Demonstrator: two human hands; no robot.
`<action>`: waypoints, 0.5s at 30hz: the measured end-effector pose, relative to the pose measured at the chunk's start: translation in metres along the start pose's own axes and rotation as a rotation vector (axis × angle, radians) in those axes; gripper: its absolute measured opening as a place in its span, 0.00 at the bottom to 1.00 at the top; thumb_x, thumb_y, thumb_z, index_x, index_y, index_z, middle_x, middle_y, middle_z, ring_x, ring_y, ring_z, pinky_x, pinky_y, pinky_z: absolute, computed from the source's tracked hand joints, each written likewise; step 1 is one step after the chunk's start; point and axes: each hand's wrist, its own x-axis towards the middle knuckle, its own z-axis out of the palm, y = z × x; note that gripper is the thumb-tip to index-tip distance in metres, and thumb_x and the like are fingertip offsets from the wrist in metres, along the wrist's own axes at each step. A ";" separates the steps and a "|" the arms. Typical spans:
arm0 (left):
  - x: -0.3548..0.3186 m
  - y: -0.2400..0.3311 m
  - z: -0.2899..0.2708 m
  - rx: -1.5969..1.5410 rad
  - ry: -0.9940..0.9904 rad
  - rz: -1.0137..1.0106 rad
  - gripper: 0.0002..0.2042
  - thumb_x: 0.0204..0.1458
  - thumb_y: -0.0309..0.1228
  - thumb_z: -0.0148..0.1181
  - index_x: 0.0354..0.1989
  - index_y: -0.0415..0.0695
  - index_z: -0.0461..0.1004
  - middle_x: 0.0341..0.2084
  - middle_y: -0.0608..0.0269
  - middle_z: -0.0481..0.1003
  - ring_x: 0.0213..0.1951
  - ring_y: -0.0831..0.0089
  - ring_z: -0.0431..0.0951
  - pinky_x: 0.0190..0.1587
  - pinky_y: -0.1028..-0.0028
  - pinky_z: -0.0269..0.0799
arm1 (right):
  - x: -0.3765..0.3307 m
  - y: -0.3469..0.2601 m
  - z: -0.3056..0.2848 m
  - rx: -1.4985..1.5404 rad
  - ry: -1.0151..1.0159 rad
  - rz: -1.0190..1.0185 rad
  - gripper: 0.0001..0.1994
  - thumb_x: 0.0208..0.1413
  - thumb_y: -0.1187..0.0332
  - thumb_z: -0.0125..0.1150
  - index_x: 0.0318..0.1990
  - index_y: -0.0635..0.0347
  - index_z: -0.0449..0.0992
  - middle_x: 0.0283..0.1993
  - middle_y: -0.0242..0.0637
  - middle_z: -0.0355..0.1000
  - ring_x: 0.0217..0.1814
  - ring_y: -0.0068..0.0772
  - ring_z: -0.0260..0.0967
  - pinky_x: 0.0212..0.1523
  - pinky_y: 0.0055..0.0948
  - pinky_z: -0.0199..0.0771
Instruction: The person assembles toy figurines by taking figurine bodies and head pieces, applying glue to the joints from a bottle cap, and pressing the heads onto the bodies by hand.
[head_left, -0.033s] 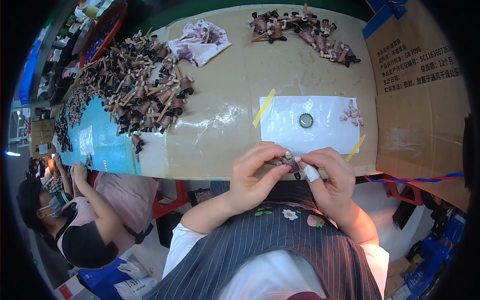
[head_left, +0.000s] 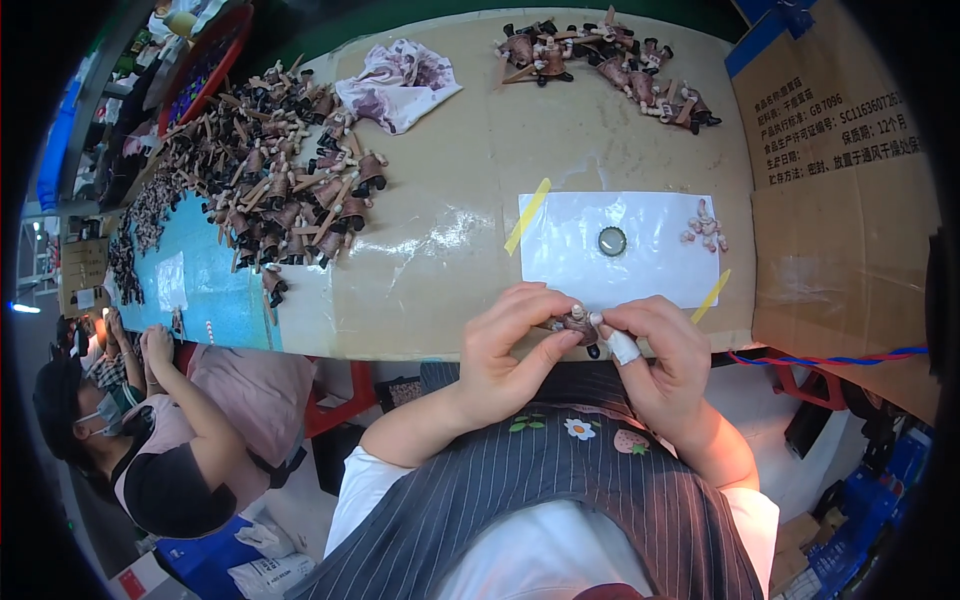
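Though pinched, brown figurine [head_left: 580, 324] crosswise

I'm looking at a small assembly workshop: heaps of brown figurine parts [head_left: 285, 180] lie on the surface [head_left: 450, 250] well beyond my left hand [head_left: 510, 345], cardboard cartons [head_left: 840, 200] stacked right, a co-worker [head_left: 130, 430] seated left.

Small figurine part [head_left: 580, 325] at near table edge, between left hand [head_left: 510, 345] and right hand [head_left: 655, 355]. Taped sheet [head_left: 640, 265] just behind hands; bottle cap [head_left: 611, 240] on sheet centre, cluster of tiny parts [head_left: 704, 228] on its right end. Large pile of figurine parts [head_left: 280, 175] far left on table [head_left: 450, 250]. Crumpled cloth [head_left: 398, 83] behind-left. Smaller pile [head_left: 610, 62] at far edge. Cardboard box [head_left: 840, 190] right. Seated co-worker [head_left: 150, 440] lower left, below table.
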 end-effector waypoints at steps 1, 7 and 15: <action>0.003 0.002 -0.002 0.113 -0.033 0.068 0.12 0.50 0.16 0.62 0.44 0.33 0.74 0.38 0.51 0.76 0.40 0.62 0.78 0.46 0.70 0.73 | 0.001 -0.001 -0.003 -0.003 0.000 0.003 0.09 0.47 0.82 0.61 0.38 0.65 0.78 0.34 0.42 0.75 0.33 0.40 0.74 0.33 0.32 0.72; 0.003 0.014 0.008 0.223 -0.015 0.113 0.13 0.48 0.15 0.61 0.44 0.32 0.74 0.36 0.48 0.76 0.37 0.55 0.78 0.42 0.65 0.74 | 0.004 -0.002 -0.012 -0.095 -0.149 -0.082 0.17 0.39 0.84 0.59 0.41 0.67 0.77 0.34 0.45 0.74 0.34 0.46 0.73 0.34 0.36 0.73; -0.005 0.011 0.021 0.311 0.022 0.300 0.13 0.44 0.13 0.60 0.41 0.28 0.73 0.33 0.48 0.75 0.35 0.53 0.77 0.40 0.62 0.74 | -0.005 -0.007 -0.020 -0.157 -0.233 -0.192 0.23 0.32 0.82 0.60 0.44 0.70 0.75 0.34 0.45 0.71 0.31 0.46 0.71 0.32 0.37 0.73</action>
